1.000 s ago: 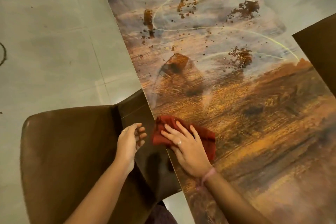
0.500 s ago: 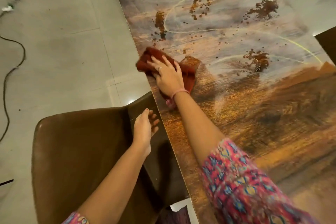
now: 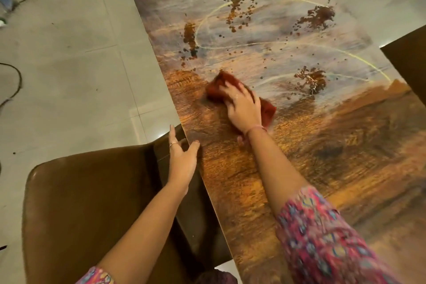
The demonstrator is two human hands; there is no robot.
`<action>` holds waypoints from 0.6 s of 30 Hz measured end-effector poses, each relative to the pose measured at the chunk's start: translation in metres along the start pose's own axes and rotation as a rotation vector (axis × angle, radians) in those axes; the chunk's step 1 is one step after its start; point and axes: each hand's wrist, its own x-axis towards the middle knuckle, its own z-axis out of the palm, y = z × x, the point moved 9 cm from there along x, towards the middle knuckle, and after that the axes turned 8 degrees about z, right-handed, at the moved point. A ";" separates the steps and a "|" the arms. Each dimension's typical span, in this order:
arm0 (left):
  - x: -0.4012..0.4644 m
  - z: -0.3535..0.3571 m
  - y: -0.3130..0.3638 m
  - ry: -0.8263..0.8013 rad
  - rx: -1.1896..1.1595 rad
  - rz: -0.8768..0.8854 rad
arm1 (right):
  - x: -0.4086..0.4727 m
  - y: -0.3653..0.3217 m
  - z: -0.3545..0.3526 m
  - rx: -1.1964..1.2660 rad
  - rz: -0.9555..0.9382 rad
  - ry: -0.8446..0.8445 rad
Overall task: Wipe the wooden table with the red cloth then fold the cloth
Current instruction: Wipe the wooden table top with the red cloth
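Two hands were in view. Right hand lay flat, fingers spread, pressing the red cloth down onto the wooden bench; palm on top, no pinch visible. Cloth sat bunched under the palm, left-centre of the bench top, a little in from the left edge, with one corner showing past the fingertips and another past the wrist side. Left hand was open, fingers loosely apart, holding nothing, resting at the bench's left edge, thumb on the bench top, above the back of a brown chair.

Step in hand, as judged: wiping, not yet folding. Brown spill patches and scattered droplets remained on the far half of the bench, with another patch just to the right of the cloth. Near half looked free of spots, though glare made that hard to confirm.

Next move, by my reading, called for the right hand to push the cloth outward and to the right, through the nearest patch, keeping even downward pressure so the spill lifted rather than smeared. Far patches would need a longer reach. Folding could only follow once those marks were gone.
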 end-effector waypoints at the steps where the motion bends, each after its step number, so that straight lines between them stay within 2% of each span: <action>1: 0.001 0.006 0.006 -0.038 0.039 0.033 | 0.025 -0.003 -0.002 0.019 0.060 0.006; 3: 0.004 0.016 0.014 -0.124 0.115 0.082 | 0.048 -0.017 0.004 0.027 0.116 0.006; 4: 0.005 0.019 0.015 -0.166 0.173 0.087 | 0.044 -0.027 0.009 0.022 0.086 -0.003; 8: 0.001 0.034 0.005 -0.324 0.429 0.051 | -0.056 -0.041 0.033 -0.043 -0.308 -0.092; 11: -0.005 0.040 0.000 -0.389 0.471 0.021 | -0.124 0.018 0.021 -0.065 -0.374 -0.152; 13: -0.006 0.041 0.000 -0.402 0.450 -0.020 | -0.117 0.078 -0.012 -0.066 -0.246 -0.085; 14: -0.006 0.042 0.001 -0.403 0.451 -0.038 | -0.102 0.114 -0.032 -0.066 -0.114 -0.028; 16: -0.005 0.042 0.002 -0.399 0.479 -0.065 | -0.069 0.186 -0.076 -0.065 0.216 0.110; 18: -0.006 0.042 0.003 -0.386 0.503 -0.083 | -0.049 0.230 -0.101 0.010 0.557 0.177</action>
